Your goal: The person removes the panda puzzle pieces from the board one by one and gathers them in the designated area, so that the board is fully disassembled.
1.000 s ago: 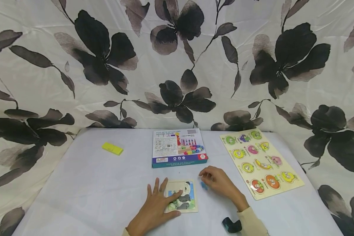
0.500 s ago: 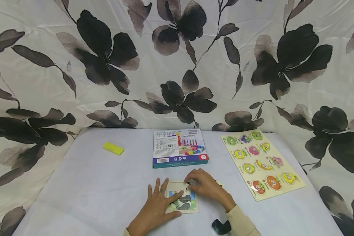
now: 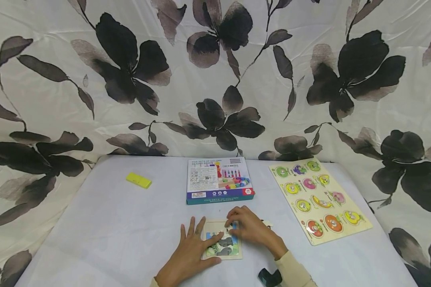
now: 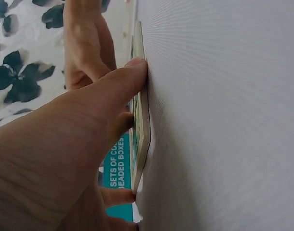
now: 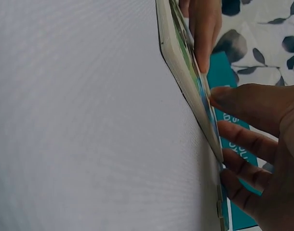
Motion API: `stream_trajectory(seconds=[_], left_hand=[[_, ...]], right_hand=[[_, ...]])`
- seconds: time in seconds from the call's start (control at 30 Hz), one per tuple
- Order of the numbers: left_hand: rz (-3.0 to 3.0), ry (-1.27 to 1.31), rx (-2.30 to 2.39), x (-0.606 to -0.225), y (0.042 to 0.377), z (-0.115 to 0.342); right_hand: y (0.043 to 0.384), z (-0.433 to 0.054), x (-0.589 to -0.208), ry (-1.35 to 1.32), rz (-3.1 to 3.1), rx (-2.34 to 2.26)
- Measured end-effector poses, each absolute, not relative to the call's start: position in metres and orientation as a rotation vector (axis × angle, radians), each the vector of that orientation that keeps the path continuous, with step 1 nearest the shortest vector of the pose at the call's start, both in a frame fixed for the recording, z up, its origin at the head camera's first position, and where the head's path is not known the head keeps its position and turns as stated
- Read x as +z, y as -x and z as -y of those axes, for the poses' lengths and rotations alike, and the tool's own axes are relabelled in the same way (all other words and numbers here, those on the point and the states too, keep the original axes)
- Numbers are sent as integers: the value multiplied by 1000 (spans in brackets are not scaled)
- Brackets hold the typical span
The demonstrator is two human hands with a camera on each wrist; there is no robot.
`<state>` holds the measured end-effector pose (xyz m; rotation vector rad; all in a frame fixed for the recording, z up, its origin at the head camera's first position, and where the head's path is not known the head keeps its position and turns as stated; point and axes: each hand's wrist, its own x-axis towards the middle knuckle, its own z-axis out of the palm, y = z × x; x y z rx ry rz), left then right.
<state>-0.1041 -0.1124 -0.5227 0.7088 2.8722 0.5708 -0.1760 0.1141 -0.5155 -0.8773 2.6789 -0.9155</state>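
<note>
A small square panda jigsaw puzzle board [image 3: 225,252] lies flat near the table's front. My left hand [image 3: 186,255] rests on it with fingers spread; its thumb [image 4: 130,72] lies along the board's near edge and the index finger reaches over the picture. At the upper right corner of the board, my right hand [image 3: 253,229] pinches a puzzle piece [image 3: 230,229], mostly covered by the fingers. In the right wrist view, the right thumb [image 5: 226,98] and fingertips meet the board's face and edge. Another loose puzzle piece [image 3: 267,224] shows from behind the right hand.
Behind the board stands a flat beaded-toy box [image 3: 219,195]. A fruit puzzle board [image 3: 330,199] lies to the right, a yellow block [image 3: 138,180] at the back left. A dark device [image 3: 269,277] sits by the right sleeve. Floral cloth hangs behind the white table [image 3: 104,223].
My right hand has moved left from beside the board onto its upper right corner, bringing a piece there. Over the last half second its fingers shift slightly; the left hand stays put.
</note>
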Motion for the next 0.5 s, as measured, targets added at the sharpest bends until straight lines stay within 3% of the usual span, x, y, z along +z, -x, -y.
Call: stream_trajectory(seconds=[0.5], left_hand=[[-2863, -684, 551, -521, 105, 111]], right_hand=[[174, -116, -516, 862, -2661, -962]])
